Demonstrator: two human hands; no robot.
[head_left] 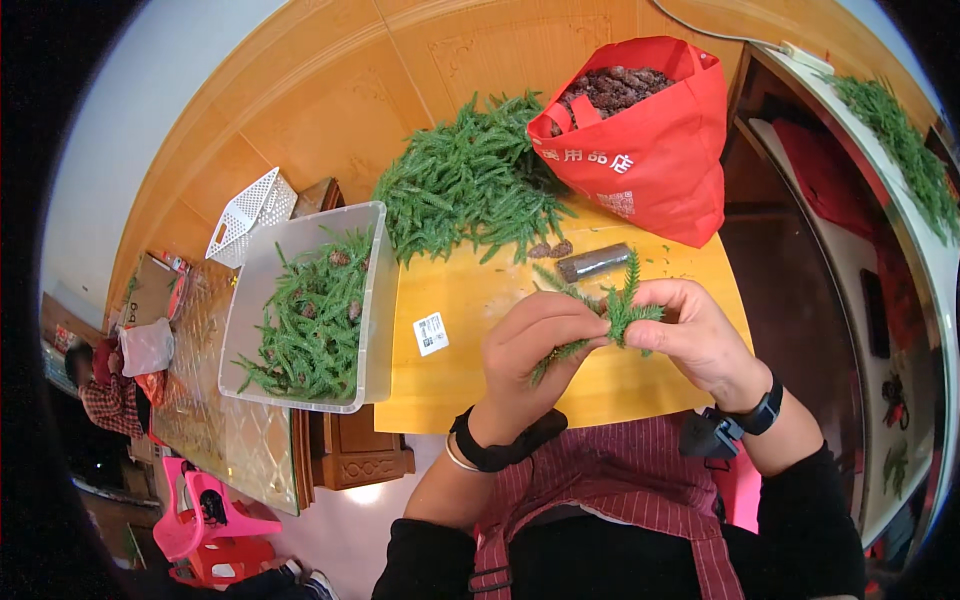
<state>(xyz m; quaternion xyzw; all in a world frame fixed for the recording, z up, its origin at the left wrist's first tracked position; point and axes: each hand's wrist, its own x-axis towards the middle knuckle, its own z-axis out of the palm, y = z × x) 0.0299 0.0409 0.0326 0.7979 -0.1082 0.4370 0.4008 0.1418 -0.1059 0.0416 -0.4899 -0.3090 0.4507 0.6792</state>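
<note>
Both my hands meet over the near right part of the yellow table (440,385). My left hand (535,345) has its fingers pinched round the lower part of a green fir sprig (628,305). From the other side, my right hand (695,335) grips the same sprig between thumb and fingers. Some green needles stick out behind and below my left fingers. Just beyond my hands lies a dark roll (593,262), perhaps of wire or tape. Next to it are small brown pine cones (550,249).
A large heap of green sprigs (470,180) covers the table's back. Behind right stands a red bag (640,150) full of pine cones (615,90). At left, a clear plastic bin (378,300) holds sprigs with cones. A white label card (431,334) lies nearby. Another person (112,395) sits far left.
</note>
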